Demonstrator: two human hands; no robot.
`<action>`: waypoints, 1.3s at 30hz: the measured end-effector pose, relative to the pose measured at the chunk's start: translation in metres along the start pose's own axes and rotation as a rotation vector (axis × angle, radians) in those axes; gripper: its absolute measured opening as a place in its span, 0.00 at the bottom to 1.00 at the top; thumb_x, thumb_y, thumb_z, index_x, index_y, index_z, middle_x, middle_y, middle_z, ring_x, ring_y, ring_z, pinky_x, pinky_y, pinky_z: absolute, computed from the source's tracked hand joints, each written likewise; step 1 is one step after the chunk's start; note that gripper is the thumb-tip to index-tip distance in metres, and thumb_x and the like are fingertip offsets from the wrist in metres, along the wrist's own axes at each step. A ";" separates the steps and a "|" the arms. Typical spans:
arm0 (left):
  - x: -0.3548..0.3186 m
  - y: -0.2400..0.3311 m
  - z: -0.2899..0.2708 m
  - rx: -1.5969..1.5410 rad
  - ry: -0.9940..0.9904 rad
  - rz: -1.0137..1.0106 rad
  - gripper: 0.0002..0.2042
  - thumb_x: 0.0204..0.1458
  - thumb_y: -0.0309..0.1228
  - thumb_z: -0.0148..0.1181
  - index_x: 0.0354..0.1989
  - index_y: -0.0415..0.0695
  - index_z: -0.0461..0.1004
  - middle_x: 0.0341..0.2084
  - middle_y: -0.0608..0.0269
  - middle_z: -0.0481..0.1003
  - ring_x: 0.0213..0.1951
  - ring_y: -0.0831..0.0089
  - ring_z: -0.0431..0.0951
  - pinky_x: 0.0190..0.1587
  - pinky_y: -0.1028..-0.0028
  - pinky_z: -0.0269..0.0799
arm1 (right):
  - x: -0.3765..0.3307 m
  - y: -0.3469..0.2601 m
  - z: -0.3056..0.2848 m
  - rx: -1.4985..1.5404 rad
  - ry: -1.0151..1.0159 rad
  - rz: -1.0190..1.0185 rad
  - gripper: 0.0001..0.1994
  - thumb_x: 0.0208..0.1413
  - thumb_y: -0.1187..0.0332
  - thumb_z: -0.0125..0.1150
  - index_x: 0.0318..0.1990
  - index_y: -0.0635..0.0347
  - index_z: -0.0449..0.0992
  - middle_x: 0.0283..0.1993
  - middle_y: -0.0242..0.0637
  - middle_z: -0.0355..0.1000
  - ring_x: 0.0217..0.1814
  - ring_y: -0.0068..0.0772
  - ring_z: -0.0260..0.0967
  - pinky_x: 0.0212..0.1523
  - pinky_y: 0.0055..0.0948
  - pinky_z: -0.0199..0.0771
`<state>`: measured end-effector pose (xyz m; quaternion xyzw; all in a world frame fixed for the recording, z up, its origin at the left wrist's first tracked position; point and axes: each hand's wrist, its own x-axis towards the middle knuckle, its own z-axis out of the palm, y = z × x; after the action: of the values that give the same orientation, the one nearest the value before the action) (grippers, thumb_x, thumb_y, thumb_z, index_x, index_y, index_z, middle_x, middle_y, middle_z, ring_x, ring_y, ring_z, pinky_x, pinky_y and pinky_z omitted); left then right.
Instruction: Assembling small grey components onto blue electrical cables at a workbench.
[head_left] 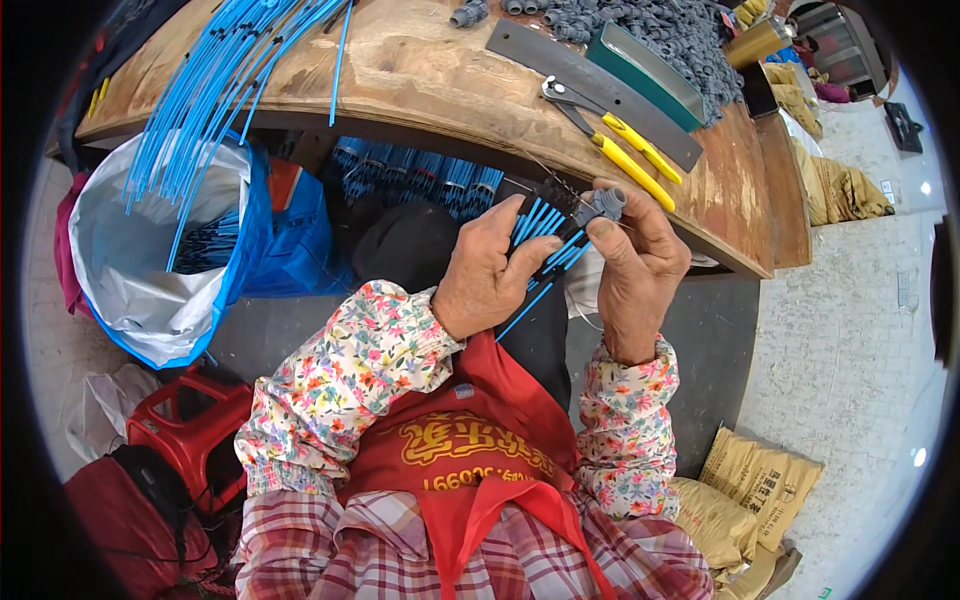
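My left hand is closed around a bundle of thin blue rods with dark ends, held above my lap at the table's front edge. Between the thumb and fingers of my right hand is a small grey plastic fitting, right beside the dark ends of the bundle. Fine wire-like strands show near the fingers; where they lead is hard to make out. Closest to my right hand on the table are pliers with yellow handles.
On the wooden table are loose blue rods, a dark flat bar, a green tray and piled grey fittings. A blue-and-white bag and red stool stand left; yellowish sacks lie lower right.
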<state>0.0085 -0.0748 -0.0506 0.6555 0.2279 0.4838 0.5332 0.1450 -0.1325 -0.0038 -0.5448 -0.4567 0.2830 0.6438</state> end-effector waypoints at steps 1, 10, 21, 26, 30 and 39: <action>0.001 0.001 0.001 0.026 0.007 0.035 0.10 0.52 0.30 0.59 0.37 0.36 0.69 0.23 0.51 0.71 0.26 0.56 0.73 0.28 0.68 0.67 | 0.000 0.000 0.001 0.006 0.012 0.006 0.18 0.47 0.77 0.65 0.47 0.73 0.73 0.43 0.38 0.73 0.40 0.23 0.70 0.45 0.21 0.69; 0.016 0.001 -0.005 -0.051 -0.138 0.061 0.13 0.54 0.33 0.56 0.40 0.35 0.68 0.21 0.53 0.70 0.25 0.60 0.73 0.28 0.70 0.67 | 0.004 -0.009 0.006 0.166 0.095 -0.091 0.16 0.47 0.79 0.65 0.45 0.73 0.74 0.37 0.34 0.74 0.35 0.19 0.69 0.38 0.17 0.69; 0.015 0.002 -0.008 -0.306 -0.270 0.018 0.14 0.59 0.36 0.52 0.46 0.36 0.67 0.19 0.66 0.69 0.19 0.80 0.66 0.23 0.79 0.63 | 0.020 -0.004 -0.010 0.299 -0.248 -0.095 0.17 0.46 0.73 0.67 0.43 0.73 0.74 0.38 0.34 0.73 0.38 0.20 0.69 0.41 0.18 0.68; 0.016 0.003 -0.009 -0.214 -0.246 0.057 0.14 0.60 0.35 0.51 0.46 0.37 0.67 0.19 0.67 0.69 0.20 0.82 0.66 0.24 0.80 0.63 | 0.021 -0.005 -0.008 0.276 -0.236 -0.073 0.16 0.46 0.74 0.66 0.43 0.72 0.74 0.39 0.33 0.71 0.39 0.20 0.68 0.42 0.18 0.67; 0.015 0.004 -0.010 -0.255 -0.244 0.021 0.13 0.59 0.33 0.53 0.46 0.37 0.68 0.19 0.70 0.69 0.20 0.84 0.66 0.24 0.81 0.63 | 0.023 -0.007 -0.007 0.263 -0.234 -0.128 0.15 0.46 0.75 0.66 0.43 0.73 0.74 0.39 0.32 0.70 0.39 0.20 0.68 0.42 0.18 0.67; 0.019 0.004 -0.014 -0.295 -0.264 -0.033 0.11 0.57 0.31 0.56 0.42 0.37 0.71 0.21 0.70 0.71 0.22 0.84 0.68 0.26 0.81 0.65 | 0.020 -0.010 -0.005 0.256 -0.182 -0.036 0.15 0.46 0.75 0.66 0.43 0.73 0.74 0.40 0.35 0.71 0.40 0.22 0.68 0.44 0.20 0.67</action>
<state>0.0035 -0.0534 -0.0402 0.6240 0.0934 0.4130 0.6567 0.1561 -0.1200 0.0118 -0.4221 -0.4830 0.3757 0.6689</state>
